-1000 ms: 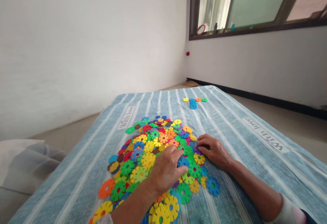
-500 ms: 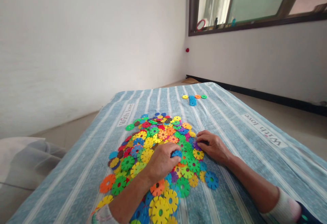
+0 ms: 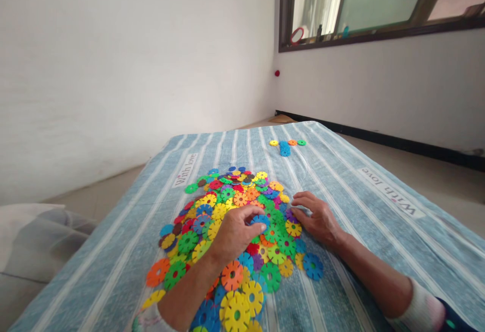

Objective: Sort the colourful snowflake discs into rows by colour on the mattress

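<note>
In the head view my left hand (image 3: 235, 232) reaches over a pile of notched plastic discs in many colours. A blue notched disc (image 3: 259, 220) is between its thumb and curled fingers, low over the pile. My right hand (image 3: 319, 220) rests on the cloth at the pile's right edge, fingers a little apart. Its thumb and fingertips are at a purple disc (image 3: 291, 215), with a yellow disc (image 3: 293, 228) just below. A green disc (image 3: 287, 244) lies flat between the two hands. My left forearm hides part of the pile.
A striped blue cloth (image 3: 341, 281) covers the table. Toward its far end lie a blue piece (image 3: 285, 149) of discs, a yellow disc (image 3: 273, 143), an orange disc (image 3: 292, 142) and a green disc (image 3: 301, 142). A pale covered object (image 3: 34, 241) stands at the left.
The fingers of my left hand have spread a little, and the blue disc shows more of its face. My right hand has hardly moved.
</note>
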`<action>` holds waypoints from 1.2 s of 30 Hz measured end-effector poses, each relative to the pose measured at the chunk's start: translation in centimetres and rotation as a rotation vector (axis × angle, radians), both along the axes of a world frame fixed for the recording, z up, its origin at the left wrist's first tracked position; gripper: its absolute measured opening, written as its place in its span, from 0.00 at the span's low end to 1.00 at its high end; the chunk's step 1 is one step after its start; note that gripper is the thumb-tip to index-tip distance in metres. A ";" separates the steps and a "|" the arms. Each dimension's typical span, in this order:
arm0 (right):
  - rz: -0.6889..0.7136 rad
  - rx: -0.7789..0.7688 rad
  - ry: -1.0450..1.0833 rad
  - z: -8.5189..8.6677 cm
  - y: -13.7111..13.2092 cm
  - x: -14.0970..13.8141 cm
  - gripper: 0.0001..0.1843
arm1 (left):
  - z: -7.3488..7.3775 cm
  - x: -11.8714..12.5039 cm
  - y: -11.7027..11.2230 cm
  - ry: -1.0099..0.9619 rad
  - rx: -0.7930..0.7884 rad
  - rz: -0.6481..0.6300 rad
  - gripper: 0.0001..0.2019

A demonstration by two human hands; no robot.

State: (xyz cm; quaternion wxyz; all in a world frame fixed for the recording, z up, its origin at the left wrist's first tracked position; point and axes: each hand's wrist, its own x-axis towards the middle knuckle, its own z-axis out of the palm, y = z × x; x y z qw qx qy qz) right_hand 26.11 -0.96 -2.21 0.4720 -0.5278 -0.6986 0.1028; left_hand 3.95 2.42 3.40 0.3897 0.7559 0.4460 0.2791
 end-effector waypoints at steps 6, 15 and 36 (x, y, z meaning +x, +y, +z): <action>0.124 0.026 -0.007 1.0 -1.4 -1.8 0.10 | 0.0 0.7 -0.8 -0.168 -0.184 0.013 0.07; 0.179 -0.168 0.101 1.3 -3.1 -5.1 0.11 | -0.6 1.3 -1.7 -0.324 -0.387 0.025 0.09; 0.192 -0.214 0.218 1.4 -3.3 -5.1 0.10 | -2.6 1.3 -3.0 0.082 0.528 -0.196 0.17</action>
